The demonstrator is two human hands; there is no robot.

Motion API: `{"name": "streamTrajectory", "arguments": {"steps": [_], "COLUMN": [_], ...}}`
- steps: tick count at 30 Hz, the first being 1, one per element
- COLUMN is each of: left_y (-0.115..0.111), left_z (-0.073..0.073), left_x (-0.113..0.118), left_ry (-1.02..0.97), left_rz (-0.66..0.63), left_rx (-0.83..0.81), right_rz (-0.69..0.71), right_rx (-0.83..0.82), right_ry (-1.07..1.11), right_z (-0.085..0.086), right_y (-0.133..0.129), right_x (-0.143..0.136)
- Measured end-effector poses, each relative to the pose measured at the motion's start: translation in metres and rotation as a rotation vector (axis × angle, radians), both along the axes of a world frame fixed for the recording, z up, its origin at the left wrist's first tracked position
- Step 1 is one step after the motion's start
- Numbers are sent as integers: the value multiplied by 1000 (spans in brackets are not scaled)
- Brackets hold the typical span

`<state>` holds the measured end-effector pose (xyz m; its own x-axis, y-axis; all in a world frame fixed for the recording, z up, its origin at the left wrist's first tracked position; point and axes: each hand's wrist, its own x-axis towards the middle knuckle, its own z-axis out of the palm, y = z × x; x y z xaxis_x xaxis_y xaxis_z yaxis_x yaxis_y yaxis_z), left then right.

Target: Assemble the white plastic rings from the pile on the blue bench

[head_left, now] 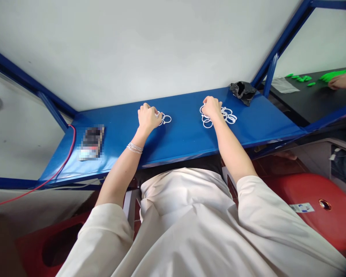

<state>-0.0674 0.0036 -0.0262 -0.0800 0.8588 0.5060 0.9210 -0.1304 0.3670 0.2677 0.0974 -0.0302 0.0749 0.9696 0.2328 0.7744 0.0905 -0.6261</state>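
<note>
My left hand (148,118) is closed near the middle of the blue table (181,140), its fingers bent round a few thin white rings. One white ring (167,119) shows just to the right of the fingertips. Farther right, my right hand (212,108) reaches down onto a loose pile of white rings (229,116). Its fingers are bent and pressed together among the rings; the fingertips are mostly hidden behind the hand. Several rings of the pile overlap to the right of and below this hand.
A crumpled black bag (243,92) lies at the table's back right. On the left are a blurred-out phone-like object (92,142) and a red cable (70,152). Blue frame bars edge both sides. Another person's hand (344,81) is by green pieces (336,74); a red stool (311,196) stands below.
</note>
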Motion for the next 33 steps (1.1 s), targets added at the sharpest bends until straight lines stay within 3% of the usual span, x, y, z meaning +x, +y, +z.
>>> {"name": "streamTrajectory", "arguments": {"steps": [8,13,16,21,27,33], "left_y": [0,1,2,1,-8,-12], "left_z": [-2,-2,-2,3,15,16], "left_x": [0,-2,-2,1,16,22], "left_ry": [-22,-63,-60,-85,-178,-163], "left_rz": [-33,-54,-35,-109,-341,-505], "left_rx": [48,22,6,29,-69,-102], "right_rz": [68,42,72,299,598,712], "right_rx": [69,-11,41,113,117,107], "right_ry": [91,30,40,203,310,392], "right_z": [-5,8,18,27,27,22], "right_y": [2,-9,-18,-37,-65,-72], "right_x": [3,-3,-10,-35,-73,-85]}}
